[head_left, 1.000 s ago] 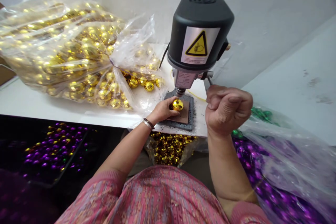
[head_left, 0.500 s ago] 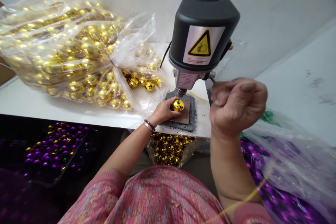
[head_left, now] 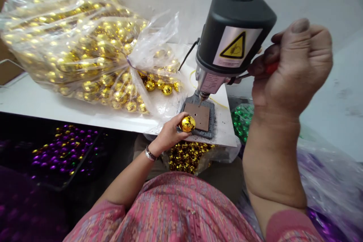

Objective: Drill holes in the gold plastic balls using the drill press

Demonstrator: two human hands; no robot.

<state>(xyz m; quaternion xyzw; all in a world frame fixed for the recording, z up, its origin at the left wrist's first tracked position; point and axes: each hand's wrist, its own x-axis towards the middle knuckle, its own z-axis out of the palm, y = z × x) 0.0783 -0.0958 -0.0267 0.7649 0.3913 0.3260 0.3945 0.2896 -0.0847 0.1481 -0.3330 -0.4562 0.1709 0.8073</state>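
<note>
Between the thumb and fingers of my left hand [head_left: 171, 131] is a shiny gold faceted ball [head_left: 188, 123], held at the front left edge of the drill press base [head_left: 211, 132]. A brown board [head_left: 202, 117] with a small hole lies on that base. Above it the black drill press [head_left: 236, 30] points its thin bit [head_left: 200, 103] downward, apart from the ball. My right hand [head_left: 295, 64] is raised at the right, closed round the red-tipped feed lever [head_left: 272, 68] of the press.
A tied clear bag [head_left: 85, 53] of gold balls fills the left of the white table [head_left: 34, 102]. Below the front edge are a bag of gold balls [head_left: 188, 157] and a dark crate of purple and gold balls [head_left: 62, 151]. Green balls [head_left: 242, 121] and purple bags stand at the right.
The left hand has drawn the gold ball from under the bit toward the front left. My right hand has risen with the lever, and the bit now stands clear of the ball.
</note>
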